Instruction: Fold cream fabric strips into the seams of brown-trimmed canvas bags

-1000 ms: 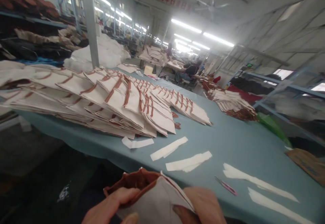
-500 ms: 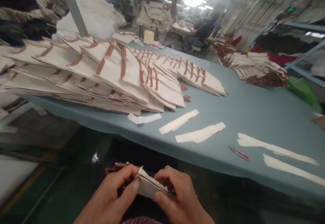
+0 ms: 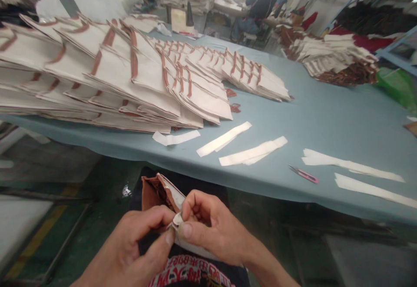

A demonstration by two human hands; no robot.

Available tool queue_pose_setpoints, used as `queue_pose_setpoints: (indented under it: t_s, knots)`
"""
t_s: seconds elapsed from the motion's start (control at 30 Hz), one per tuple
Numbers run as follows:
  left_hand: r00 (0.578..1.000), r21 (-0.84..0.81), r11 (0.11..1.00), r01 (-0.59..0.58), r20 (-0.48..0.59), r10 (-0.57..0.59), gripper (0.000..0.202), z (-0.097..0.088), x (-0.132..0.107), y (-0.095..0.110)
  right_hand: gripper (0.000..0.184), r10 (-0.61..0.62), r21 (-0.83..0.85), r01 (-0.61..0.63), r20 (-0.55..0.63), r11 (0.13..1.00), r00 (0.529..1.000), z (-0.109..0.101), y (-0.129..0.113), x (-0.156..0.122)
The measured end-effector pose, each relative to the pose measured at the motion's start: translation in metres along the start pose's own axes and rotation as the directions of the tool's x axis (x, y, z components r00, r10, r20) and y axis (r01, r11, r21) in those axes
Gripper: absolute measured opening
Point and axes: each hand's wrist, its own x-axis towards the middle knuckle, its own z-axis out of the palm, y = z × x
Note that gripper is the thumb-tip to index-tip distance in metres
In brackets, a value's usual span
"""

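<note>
A pale blue table (image 3: 325, 117) fills the middle of the frame. Fanned stacks of cream bags (image 3: 114, 74) cover its upper left, another heap (image 3: 332, 57) lies upper right, and white strips (image 3: 224, 138) and pink snips (image 3: 303, 174) lie along its near edge.

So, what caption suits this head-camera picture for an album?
The left hand and right hand pinch a cream-and-brown fabric piece beside a blue table piled with matching bags, white strips, pink snips.
</note>
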Motion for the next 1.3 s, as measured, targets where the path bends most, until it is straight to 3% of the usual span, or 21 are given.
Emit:
queue_pose_setpoints:
  t_s: [0.07,0.2,0.33,0.43,0.73,1.0,1.17,1.3]
  knots:
    - [0.997,0.011,0.999,0.041,-0.063,-0.040,0.031,0.004,-0.001,0.007,0.063,0.010,0.028,-0.010,0.013,1.000,1.000,-0.001,0.002,0.000]
    - [0.998,-0.015,1.000,0.026,-0.057,-0.026,0.037,0.005,0.004,0.012,0.058,-0.020,-0.020,0.019,-0.039,1.000,0.999,0.000,0.006,0.000]
    - [0.997,-0.043,0.996,-0.074,0.004,0.075,0.034,0.002,0.009,-0.002,0.035,-0.146,-0.240,0.118,-0.104,0.964,0.984,0.003,0.004,-0.003]
    - [0.999,-0.081,0.996,-0.035,0.013,0.037,0.035,0.002,0.008,-0.012,0.023,-0.212,-0.380,0.141,-0.150,0.914,0.966,0.008,0.002,-0.005]
    - [0.997,-0.175,0.982,-0.071,-0.025,0.068,0.041,0.005,0.010,-0.003,0.018,-0.250,-0.431,0.121,-0.256,0.894,0.934,0.022,0.014,-0.008]
    - [0.998,-0.232,0.971,-0.058,0.004,0.060,0.029,0.000,-0.002,-0.025,0.019,-0.265,-0.470,0.088,-0.327,0.878,0.907,0.037,0.026,-0.006]
    - [0.986,-0.285,0.957,-0.046,-0.166,-0.002,0.037,0.003,-0.006,-0.031,0.022,-0.409,-0.605,0.124,-0.359,0.787,0.839,0.053,0.047,-0.003]
    - [0.976,-0.243,0.968,-0.059,-0.219,0.004,0.038,0.005,-0.003,-0.022,0.032,-0.440,-0.677,0.106,-0.342,0.728,0.830,0.057,0.056,-0.002]
